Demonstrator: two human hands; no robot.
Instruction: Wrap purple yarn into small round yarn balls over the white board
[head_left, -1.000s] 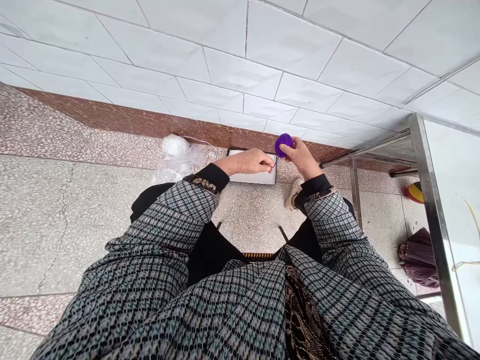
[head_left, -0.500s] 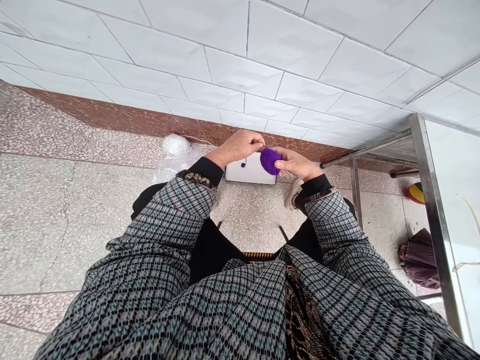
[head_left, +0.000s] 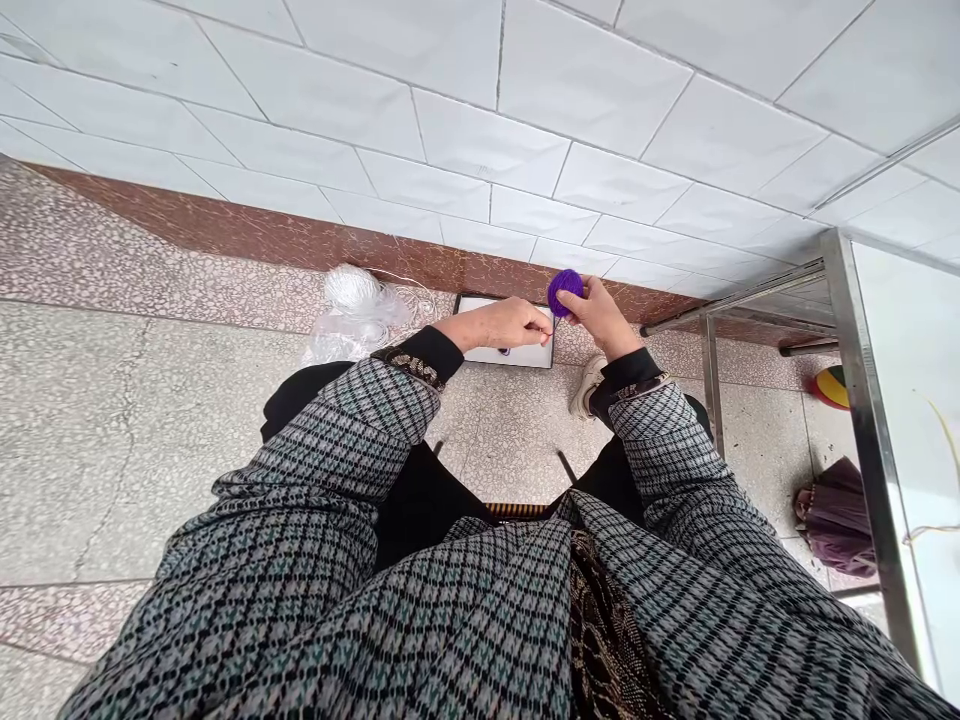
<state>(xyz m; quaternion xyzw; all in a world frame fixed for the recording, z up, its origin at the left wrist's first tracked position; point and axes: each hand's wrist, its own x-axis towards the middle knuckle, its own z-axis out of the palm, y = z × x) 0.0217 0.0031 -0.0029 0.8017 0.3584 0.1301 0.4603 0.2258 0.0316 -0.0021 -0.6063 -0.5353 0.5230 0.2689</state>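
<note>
A round ball of purple yarn (head_left: 566, 291) is pinched between the thumb and fingers of my right hand (head_left: 606, 318). A dark strand of yarn (head_left: 555, 326) runs from the ball down toward my left hand (head_left: 508, 325). That hand is closed, its thumb and forefinger pinching the strand just below and left of the ball. Beneath my left hand lies a shallow white box (head_left: 534, 356) with a dark rim, partly hidden by the hand. Inside it a small purple bit (head_left: 504, 351) shows.
White yarn (head_left: 352, 290) lies in a clear plastic bag (head_left: 337, 338) on the floor to the left. A tiled wall (head_left: 450, 120) rises ahead. A metal table frame (head_left: 862, 380) stands at the right, with a folded dark umbrella (head_left: 840, 520) beneath it.
The purple ball has moved up and right in my right hand and turned. My left hand has shifted right and down, away from the ball, over the box.
</note>
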